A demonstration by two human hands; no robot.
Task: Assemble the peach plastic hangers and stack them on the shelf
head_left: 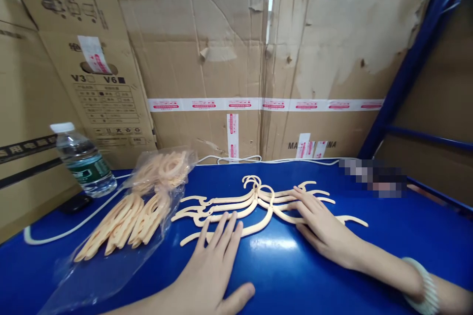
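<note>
Several cream-coloured clothes hangers [258, 226] lie flat on the blue table, partly overlapping, with their hooks pointing away from me. My left hand [214, 261] rests with spread fingers on the left arm of the nearest hanger, its fingertips touching the plastic. On the other side my right hand [321, 226] lies over the right arms of the hangers, fingers stretched out and covering part of them. Neither hand is wrapped around anything. To the left, a clear plastic bag [111, 275] holds or lies under more cream folded hangers [121, 221].
A water bottle [86, 162] with a white cap stands at the left, near a dark object [76, 203]. A white cable [66, 238] runs along the table's left and back. Cardboard boxes [203, 69] wall off the back, and a blue metal frame [402, 64] rises at the right.
</note>
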